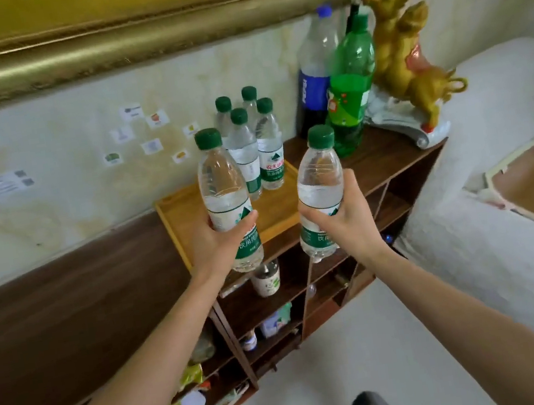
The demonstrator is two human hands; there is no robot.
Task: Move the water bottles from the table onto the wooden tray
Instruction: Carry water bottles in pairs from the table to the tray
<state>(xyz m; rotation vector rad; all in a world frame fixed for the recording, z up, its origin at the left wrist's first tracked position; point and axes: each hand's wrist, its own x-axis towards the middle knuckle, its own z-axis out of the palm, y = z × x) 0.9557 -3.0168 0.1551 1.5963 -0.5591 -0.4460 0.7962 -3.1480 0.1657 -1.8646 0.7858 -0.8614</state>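
The left hand's (pixel 217 244) fingers were clamped round one water bottle (pixel 226 201), the right hand's (pixel 344 222) round another (pixel 320 194), both held upright above the wooden tray (pixel 183 211), where four bottles (pixel 250 149) stood on the table (pixel 383 153).

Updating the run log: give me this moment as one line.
left hand: holds bottle | right hand: holds second bottle | tray: four bottles standing | both held above tray's near edge
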